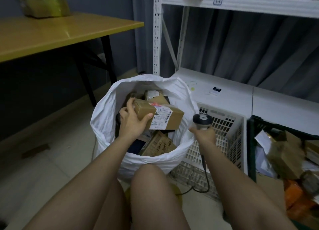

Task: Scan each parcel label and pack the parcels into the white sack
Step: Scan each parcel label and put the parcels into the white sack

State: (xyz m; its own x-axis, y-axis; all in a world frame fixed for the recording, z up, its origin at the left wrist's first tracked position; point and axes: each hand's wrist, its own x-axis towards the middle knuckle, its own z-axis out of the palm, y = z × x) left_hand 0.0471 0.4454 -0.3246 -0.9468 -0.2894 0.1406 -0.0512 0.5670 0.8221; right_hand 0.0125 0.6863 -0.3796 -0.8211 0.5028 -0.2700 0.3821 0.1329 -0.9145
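The white sack (105,115) stands open on the floor in front of my knees, with several cardboard parcels inside. My left hand (132,119) grips the left end of a brown cardboard parcel (174,116) with a white label on its near face, held over the sack's mouth. My right hand (203,134) holds a grey barcode scanner (201,120) by its handle at the sack's right rim, its head to the right of the parcel. The scanner's black cable (206,176) hangs down to the floor.
A white plastic crate (229,126) stands right of the sack, and a dark crate (279,153) with several parcels is further right. A white metal shelf (158,31) rises behind. A yellow table (51,34) with a wrapped bundle stands at the left.
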